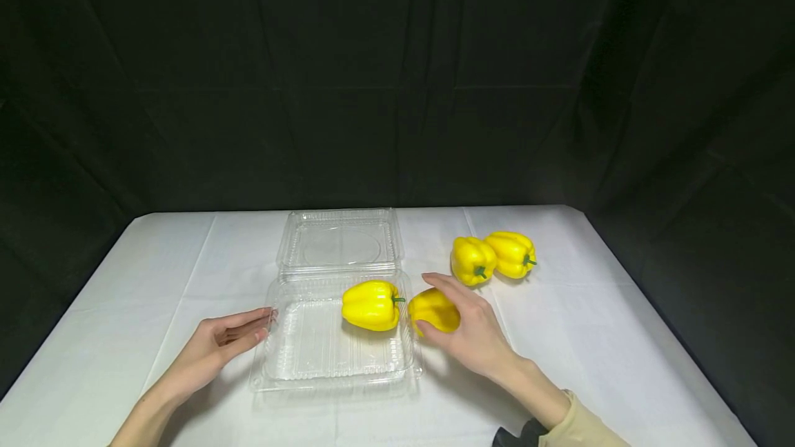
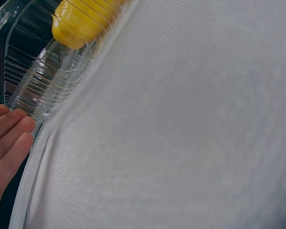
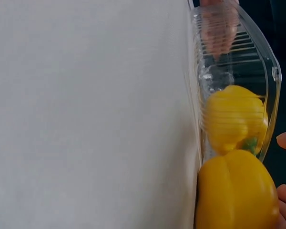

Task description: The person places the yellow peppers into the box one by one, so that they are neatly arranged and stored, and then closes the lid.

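— What lies closest?
— Your beige sleeve (image 1: 574, 426), behind your right fingers, with something black (image 1: 528, 434) beside it, too cut off to identify.

— And your left hand (image 1: 203, 352)?
— Its fingers are nearly straight and hold nothing, tips at the side of the clear plastic container (image 1: 304, 343). Whether they press on it, you can't tell.

— Your right hand (image 1: 468, 333)?
— Its thumb and index finger are spread wide around a yellow pepper (image 1: 435, 305), which sits between them just outside the container. The index finger stands clear of it; whether the other fingers touch it, you can't tell.

— Anything inside the container?
— A second pepper (image 1: 370, 305), lying on its side just past your right fingertips, its green stem pointing towards them. Your left fingertips are well apart from it.

— Farther off?
— Beyond your right fingers, two more peppers (image 1: 511, 254) sit side by side on the white cloth (image 1: 621, 336). Beyond your left fingertips, the container's lid (image 1: 341, 243) lies folded open. Farthest from all your fingers hangs a black curtain (image 1: 373, 88).
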Motion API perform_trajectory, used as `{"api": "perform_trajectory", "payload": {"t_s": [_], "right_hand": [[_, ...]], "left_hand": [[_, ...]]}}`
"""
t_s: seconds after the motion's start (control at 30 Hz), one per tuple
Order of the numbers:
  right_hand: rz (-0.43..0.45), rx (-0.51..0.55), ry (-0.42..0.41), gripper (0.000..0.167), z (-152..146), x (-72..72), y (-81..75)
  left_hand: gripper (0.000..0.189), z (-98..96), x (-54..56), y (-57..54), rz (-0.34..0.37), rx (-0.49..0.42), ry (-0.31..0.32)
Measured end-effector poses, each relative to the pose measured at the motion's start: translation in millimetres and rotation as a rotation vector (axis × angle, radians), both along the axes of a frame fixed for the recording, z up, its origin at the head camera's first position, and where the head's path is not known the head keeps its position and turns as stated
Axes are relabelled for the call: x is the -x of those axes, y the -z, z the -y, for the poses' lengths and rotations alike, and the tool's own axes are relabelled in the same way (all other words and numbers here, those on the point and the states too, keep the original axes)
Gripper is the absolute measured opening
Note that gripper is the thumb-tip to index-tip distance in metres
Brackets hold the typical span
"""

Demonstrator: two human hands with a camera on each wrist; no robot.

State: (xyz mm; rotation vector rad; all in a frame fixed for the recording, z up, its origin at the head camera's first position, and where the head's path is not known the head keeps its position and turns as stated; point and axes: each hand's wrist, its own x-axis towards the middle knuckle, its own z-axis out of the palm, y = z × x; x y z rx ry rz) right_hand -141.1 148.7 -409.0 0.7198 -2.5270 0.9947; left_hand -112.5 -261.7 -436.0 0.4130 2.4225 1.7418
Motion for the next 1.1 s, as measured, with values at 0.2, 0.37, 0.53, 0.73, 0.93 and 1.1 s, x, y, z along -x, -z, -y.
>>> {"api": "perform_trajectory", "payload": {"t_s": [0.2, 0.37, 0.53, 0.73, 0.93, 1.1], "right_hand": [[0.052, -0.012, 0.026, 0.067, -9.2, -0.3, 0.6], [0.095, -0.002, 0.041, 0.068, -16.4, 0.5, 2.3], [0.088, 0.008, 0.035, 0.069, -23.3, 2.0, 5.5], [0.119, 0.023, 0.048, 0.07, -28.8, 0.2, 7.2], [0.153, 0.027, 0.063, 0.071, -32.0, -1.7, 7.0], [0.164, 0.033, 0.062, 0.072, -34.2, -2.4, 8.0]], "left_hand": [[0.041, -0.3, -0.2, -0.4, -0.001, 0.006, -0.001], [0.041, -0.5, -0.1, -1.0, -0.001, 0.012, -0.003], [0.041, -0.7, -0.1, -1.2, 0.003, 0.013, -0.007], [0.041, -0.8, 0.0, -1.3, 0.008, 0.006, -0.006], [0.041, -0.3, 0.0, -0.9, 0.002, -0.006, -0.003], [0.041, -0.7, 0.0, -1.1, 0.005, 0.001, -0.004]]}}
